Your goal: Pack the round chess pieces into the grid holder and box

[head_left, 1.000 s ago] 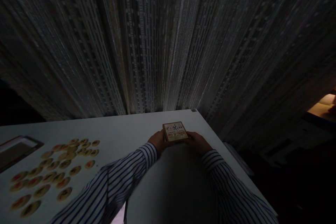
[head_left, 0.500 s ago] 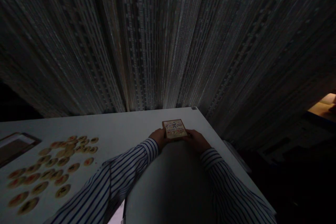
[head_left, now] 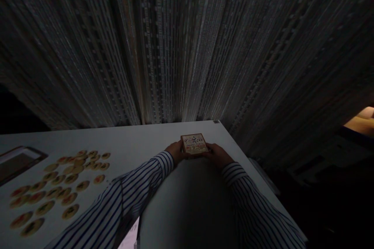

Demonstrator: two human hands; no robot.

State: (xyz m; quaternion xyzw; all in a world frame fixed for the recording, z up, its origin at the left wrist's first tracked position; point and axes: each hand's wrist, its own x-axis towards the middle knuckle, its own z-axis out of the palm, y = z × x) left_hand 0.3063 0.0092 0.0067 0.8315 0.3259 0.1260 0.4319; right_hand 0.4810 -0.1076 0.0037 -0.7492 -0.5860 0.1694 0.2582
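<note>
A small square box (head_left: 194, 144) with a printed lid, dark brush characters and a brown edge is held between my two hands over the far right part of the white table (head_left: 163, 132). My left hand (head_left: 175, 152) grips its left side, and my right hand (head_left: 218, 155) grips its right side, with fingers closed round the edges. Whether the box rests on the table or is lifted slightly, I cannot tell. Away to the left lie several round Chinese chess pieces (head_left: 71, 179) with red or dark characters, loosely scattered.
An open tray-like box part (head_left: 20, 161) sits at the table's left edge. A lit screen (head_left: 130, 235) shows partly under my left forearm. Behind the table hangs a striped curtain (head_left: 181, 46). A small dark label (head_left: 216, 121) marks the far right corner.
Both hands keep hold of the box, which appears a little lower in view. The table things shift only slightly, and more of the lit screen shows.
</note>
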